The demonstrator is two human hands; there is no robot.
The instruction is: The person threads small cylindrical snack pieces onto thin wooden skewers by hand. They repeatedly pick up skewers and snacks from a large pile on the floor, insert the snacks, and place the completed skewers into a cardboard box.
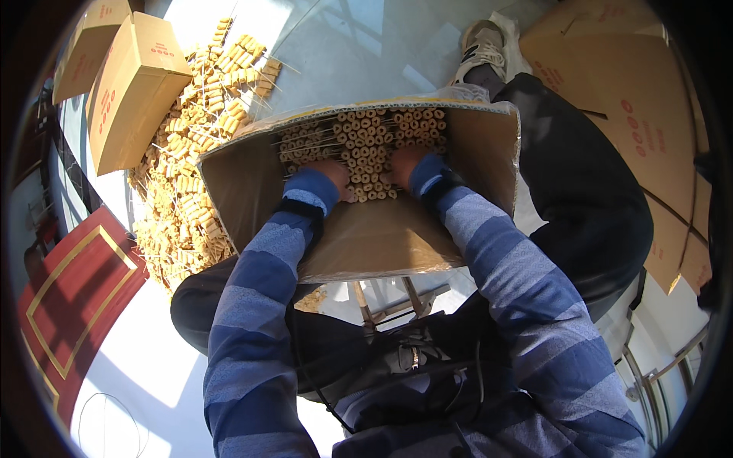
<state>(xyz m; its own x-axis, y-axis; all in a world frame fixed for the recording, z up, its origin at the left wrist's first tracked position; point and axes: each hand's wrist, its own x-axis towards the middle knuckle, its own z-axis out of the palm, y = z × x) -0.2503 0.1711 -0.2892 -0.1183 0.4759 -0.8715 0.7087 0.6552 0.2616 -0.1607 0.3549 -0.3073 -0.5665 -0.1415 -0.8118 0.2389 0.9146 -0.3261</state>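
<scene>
Both of my hands are inside an open cardboard box (372, 237) lined with clear plastic film. Inside, hollow tan rolls on thin skewers (365, 153) are packed in rows, their round ends facing up. My left hand (334, 173) grips the left side of the middle bundle. Against that bundle's right side is my right hand (405, 162), also gripping. Most fingertips on both hands are hidden among the rolls. More skewered rolls (309, 139) lie sideways at the box's left, with white sticks showing. Another group (421, 123) sits at the far right.
A large heap of skewered rolls (192, 194) spreads over the floor at left. Cardboard boxes (134, 86) stand behind it. Flattened cartons (624, 114) lean at right. A red panel with gold trim (80, 297) lies lower left. My legs flank the box; wooden stool legs (366, 303) show below.
</scene>
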